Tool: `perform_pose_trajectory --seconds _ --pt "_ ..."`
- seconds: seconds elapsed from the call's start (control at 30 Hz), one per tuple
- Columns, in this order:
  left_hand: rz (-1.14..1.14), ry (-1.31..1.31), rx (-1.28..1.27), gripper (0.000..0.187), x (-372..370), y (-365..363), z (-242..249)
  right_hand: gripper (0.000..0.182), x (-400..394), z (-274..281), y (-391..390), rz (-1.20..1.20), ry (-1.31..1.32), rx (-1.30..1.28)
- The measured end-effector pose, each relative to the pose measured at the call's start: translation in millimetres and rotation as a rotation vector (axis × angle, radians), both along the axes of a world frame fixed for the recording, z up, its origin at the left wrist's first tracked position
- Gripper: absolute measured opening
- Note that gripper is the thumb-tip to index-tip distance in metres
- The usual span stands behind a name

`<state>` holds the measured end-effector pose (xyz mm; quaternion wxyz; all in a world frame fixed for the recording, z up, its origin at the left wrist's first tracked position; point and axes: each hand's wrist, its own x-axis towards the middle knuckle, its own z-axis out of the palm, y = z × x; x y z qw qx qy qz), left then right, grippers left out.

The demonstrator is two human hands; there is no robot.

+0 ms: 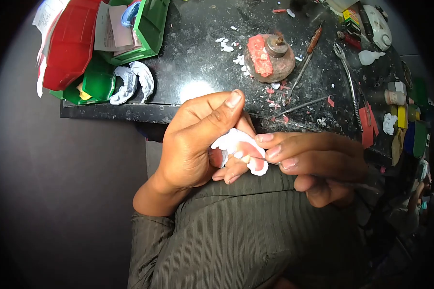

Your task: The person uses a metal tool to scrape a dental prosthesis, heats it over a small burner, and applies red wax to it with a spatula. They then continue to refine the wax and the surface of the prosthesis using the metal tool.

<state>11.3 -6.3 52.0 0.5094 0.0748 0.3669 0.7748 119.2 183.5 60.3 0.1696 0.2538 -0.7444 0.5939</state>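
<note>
Close in front of my body, my left hand (185, 142) is closed around a white plaster dental cast (229, 138). Pink wax (248, 148) covers part of the cast, and a few pale teeth (245, 158) sit at its edge. My right hand (318, 156) grips a thin metal carving tool (260, 158), its fine tip at the wax beside the teeth. The tool's handle is mostly hidden by my fingers and blurred.
On the black bench (193, 62) stand a spirit lamp (282, 65) with pink wax on it, a wooden-handled wax knife (307, 60) and a long metal tool (347, 72). Two grey-white dental casts (125, 85) lie near green bins (152, 33). Wax and plaster scraps are scattered about.
</note>
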Motion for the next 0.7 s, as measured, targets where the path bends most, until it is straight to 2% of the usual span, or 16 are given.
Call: perform_pose_trajectory --seconds 0.7 --pt "-0.017 0.047 -0.028 0.053 -3.3 -2.6 -0.7 0.017 2.1 8.8 -2.9 -0.001 -0.081 0.047"
